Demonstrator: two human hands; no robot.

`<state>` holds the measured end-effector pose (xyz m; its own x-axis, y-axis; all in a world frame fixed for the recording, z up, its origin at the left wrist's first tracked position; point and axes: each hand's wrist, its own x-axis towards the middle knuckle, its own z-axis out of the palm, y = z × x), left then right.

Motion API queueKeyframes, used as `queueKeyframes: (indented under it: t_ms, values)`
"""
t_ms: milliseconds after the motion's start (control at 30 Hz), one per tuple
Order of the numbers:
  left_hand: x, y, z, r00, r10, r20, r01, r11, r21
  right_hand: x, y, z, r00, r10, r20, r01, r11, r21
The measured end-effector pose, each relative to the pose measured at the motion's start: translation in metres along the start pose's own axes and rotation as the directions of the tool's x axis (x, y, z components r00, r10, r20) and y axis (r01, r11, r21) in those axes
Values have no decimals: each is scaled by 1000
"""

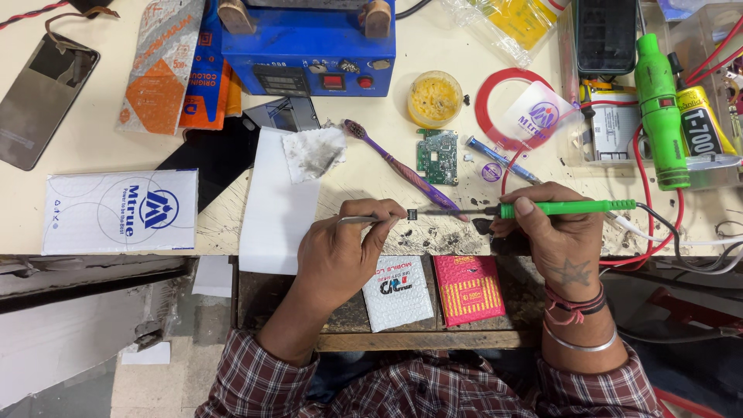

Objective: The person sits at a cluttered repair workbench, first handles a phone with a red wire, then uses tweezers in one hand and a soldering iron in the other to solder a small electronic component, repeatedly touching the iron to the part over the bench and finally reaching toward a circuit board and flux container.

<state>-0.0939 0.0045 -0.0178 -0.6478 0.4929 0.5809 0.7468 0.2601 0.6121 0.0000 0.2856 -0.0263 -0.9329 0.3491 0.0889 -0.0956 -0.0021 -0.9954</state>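
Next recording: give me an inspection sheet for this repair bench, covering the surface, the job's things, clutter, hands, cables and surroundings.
Surface: cream worktop, scorched and scratched near the front edge.
Job's things: tweezers pinch a small dark chip; green-handled soldering iron points its tip at it.
Clutter: purple toothbrush, green circuit board, yellow paste jar, blue machine, white box, phone, soiled tissue.
Hands: left hand grips the tweezers; right hand grips the iron.
Cables: red and white leads tangled at the right.
Surroundings: lower shelf with white and pink packets; floor at the left.
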Motion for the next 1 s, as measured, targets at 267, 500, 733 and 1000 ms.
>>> queueKeyframes:
  t_ms: [267,500,733,1000]
  values:
    - [-1,-1,0,999,-45,25,45,999,-3,0,1,0,1000,-2,-3,2,1000,3]
    - [-1,0,-1,1000,-29,12,29,1000,-5,1,2,-1,1000,1,6,-1,1000,2]
    - [0,-1,1,1000,-9,0,9,1000,1,1,2,-2,1000,7,12,-7,1000,15]
    - [0,0,0,1000,-3,-10,3,1000,12,1,2,-1,1000,-4,10,4,1000,-2]
